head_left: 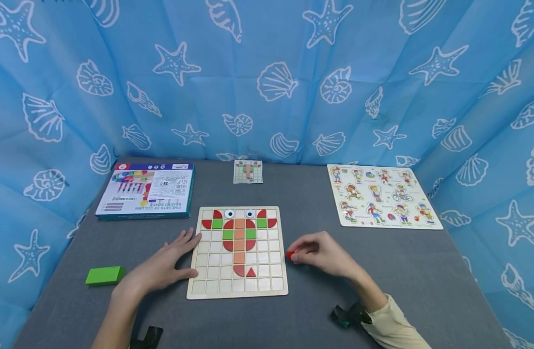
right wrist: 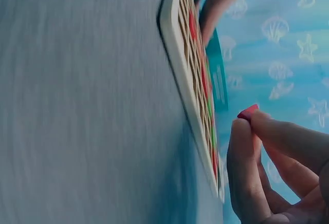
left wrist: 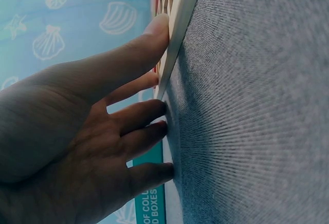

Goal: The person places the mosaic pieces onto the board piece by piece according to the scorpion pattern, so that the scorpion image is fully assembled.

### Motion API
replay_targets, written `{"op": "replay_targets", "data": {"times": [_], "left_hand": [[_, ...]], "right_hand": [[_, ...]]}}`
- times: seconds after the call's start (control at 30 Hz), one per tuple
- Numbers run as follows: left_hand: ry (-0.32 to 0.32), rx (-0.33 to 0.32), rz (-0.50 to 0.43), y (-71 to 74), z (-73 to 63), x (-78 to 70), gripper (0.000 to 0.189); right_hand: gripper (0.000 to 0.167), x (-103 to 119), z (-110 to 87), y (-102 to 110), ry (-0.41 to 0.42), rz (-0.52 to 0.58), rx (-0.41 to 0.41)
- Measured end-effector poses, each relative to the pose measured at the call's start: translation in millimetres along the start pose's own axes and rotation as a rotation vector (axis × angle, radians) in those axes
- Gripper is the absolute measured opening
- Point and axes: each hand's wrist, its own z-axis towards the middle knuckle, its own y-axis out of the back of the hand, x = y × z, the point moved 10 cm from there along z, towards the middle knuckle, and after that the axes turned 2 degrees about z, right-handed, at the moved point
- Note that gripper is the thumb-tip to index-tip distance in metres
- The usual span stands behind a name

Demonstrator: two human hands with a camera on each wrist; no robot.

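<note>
A square wooden grid board (head_left: 214, 287) lies on the table, with red, green and orange pieces and two eye pieces set in its cells. Thumb and fingertips of my left hand (head_left: 163, 264) touch the board's left edge, the fingers spread and fairly straight. Just off the right edge, my right hand (head_left: 322, 255) pinches a small red piece (right wrist: 249, 112) between thumb and index finger. Its exact shape is mostly hidden by the fingertips. Low on the board, a red triangle (head_left: 251, 273) sits right of a red quarter-round piece (head_left: 238, 270).
Behind the board stands a small pattern card (head_left: 248, 180). At the back left lies a flat box (head_left: 162, 213); a green block (head_left: 104, 276) is left of my left forearm. A picture puzzle board (head_left: 363, 219) lies at the back right. A blue curtain (head_left: 267, 121) surrounds the table.
</note>
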Motion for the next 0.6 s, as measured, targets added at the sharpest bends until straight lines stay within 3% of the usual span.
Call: {"op": "replay_targets", "data": {"times": [0.2,0.6], "left_hand": [[-0.001,-0.003,0.003,0.2,1.2,0.6,0.098],[-0.010,-0.004,-0.007,0.3,0.0,-0.7,0.096]], "right_hand": [[0.014,14,4.0,-37,-0.012,0.045,0.090],[0.008,41,23.2,-88,0.087,-0.133,0.148]]}}
